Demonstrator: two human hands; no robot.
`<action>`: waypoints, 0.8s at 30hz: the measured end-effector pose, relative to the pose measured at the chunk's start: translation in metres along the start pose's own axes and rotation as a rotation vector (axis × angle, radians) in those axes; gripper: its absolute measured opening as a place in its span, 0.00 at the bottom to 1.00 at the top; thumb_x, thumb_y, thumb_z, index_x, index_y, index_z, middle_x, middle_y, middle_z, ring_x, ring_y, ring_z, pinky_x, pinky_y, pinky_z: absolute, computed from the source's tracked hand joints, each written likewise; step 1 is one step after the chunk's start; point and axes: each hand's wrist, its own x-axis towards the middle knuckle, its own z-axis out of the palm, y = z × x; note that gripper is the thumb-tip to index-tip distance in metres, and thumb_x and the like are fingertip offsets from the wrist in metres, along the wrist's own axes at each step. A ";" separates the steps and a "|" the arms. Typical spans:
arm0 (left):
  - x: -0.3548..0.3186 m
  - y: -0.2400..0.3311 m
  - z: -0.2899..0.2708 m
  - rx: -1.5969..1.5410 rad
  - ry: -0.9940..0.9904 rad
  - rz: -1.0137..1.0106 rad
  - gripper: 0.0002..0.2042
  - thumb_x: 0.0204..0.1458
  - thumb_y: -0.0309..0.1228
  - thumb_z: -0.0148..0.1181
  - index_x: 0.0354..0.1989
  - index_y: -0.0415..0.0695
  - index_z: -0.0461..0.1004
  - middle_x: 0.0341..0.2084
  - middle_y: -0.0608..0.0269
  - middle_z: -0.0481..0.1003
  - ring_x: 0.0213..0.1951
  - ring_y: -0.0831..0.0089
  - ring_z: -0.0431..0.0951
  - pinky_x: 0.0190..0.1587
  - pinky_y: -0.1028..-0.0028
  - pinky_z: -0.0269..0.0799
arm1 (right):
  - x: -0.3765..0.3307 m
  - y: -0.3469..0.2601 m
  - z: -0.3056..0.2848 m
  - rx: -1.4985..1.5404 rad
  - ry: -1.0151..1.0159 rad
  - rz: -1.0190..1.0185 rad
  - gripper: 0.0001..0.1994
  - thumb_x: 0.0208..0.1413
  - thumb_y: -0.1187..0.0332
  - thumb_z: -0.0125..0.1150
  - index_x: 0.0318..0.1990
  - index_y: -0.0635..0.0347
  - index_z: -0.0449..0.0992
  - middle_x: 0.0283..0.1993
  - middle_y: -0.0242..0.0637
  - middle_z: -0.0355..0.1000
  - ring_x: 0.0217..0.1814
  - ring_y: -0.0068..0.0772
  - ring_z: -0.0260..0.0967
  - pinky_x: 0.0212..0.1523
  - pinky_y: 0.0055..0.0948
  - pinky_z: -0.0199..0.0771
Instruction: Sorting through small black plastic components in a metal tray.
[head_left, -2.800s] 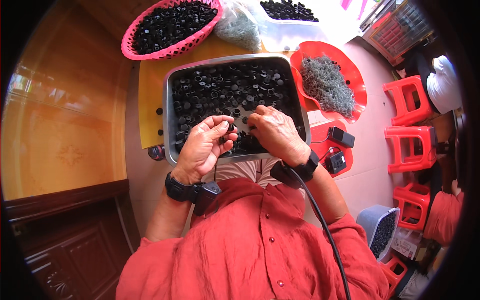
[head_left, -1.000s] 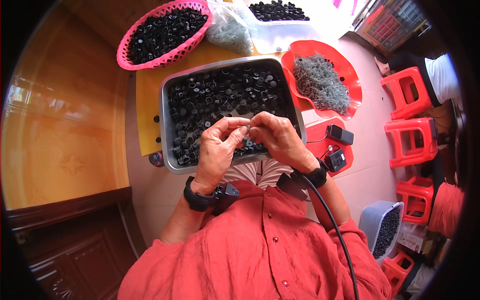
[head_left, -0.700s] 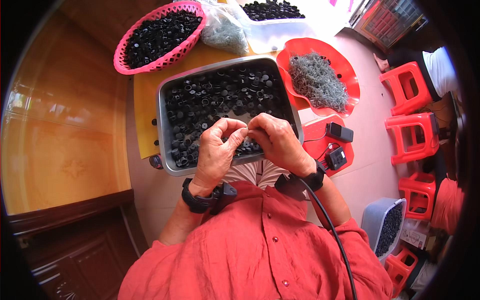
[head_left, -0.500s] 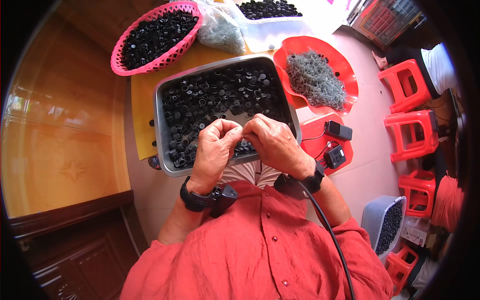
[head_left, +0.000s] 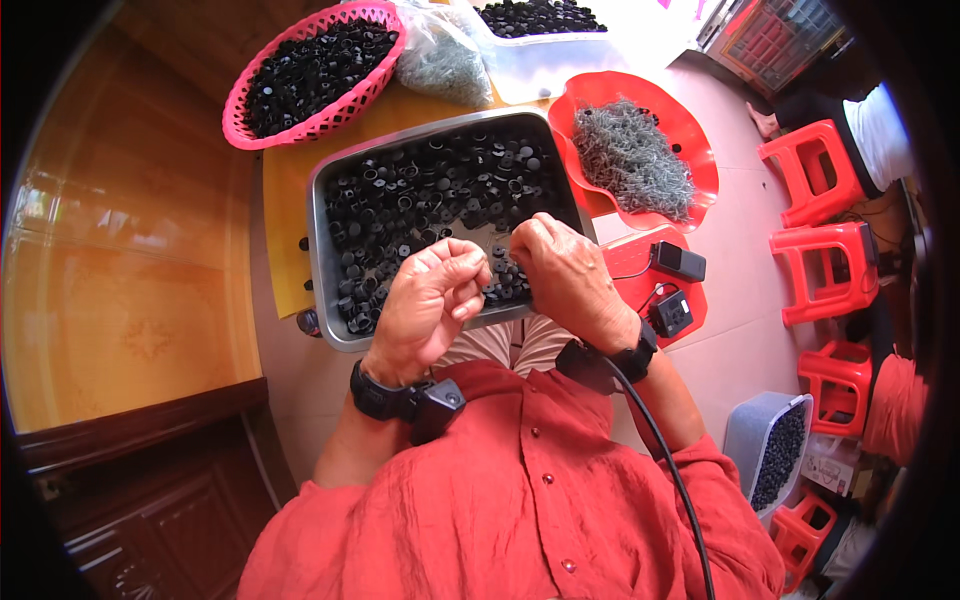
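Observation:
A metal tray [head_left: 317,235] in front of me holds a heap of small black plastic caps and rings [head_left: 405,195]. Above its near left part is my left hand [head_left: 430,305], thumb pinched against the curled forefinger; what sits in the pinch, if anything, is too small to name. My right hand [head_left: 572,278] hangs over the near right side, a short way from the left, back upward and fingers bent down together. Its fingertips are mostly hidden, and I cannot make out anything in them. Both wrists wear black bands.
Behind the tray stand a pink basket [head_left: 330,122] of black parts, a clear bag [head_left: 445,65] and a white bin [head_left: 535,75]. Right of it is a red scalloped dish [head_left: 703,165] of thin metal pieces [head_left: 630,155]. A red stool [head_left: 640,305] bears black devices. More stools and people are farther right.
My hands were together, fingertips touching, and have moved apart. The right shifted to the right, the left turned slightly with its lower fingers showing more.

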 end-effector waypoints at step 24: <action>-0.005 -0.006 0.017 0.161 0.013 0.021 0.09 0.53 0.28 0.58 0.40 0.38 0.73 0.28 0.62 0.76 0.25 0.83 0.72 0.26 0.85 0.69 | -0.011 -0.011 -0.016 0.749 0.129 0.165 0.05 0.47 0.79 0.59 0.32 0.64 0.72 0.29 0.36 0.69 0.29 0.28 0.72 0.26 0.24 0.70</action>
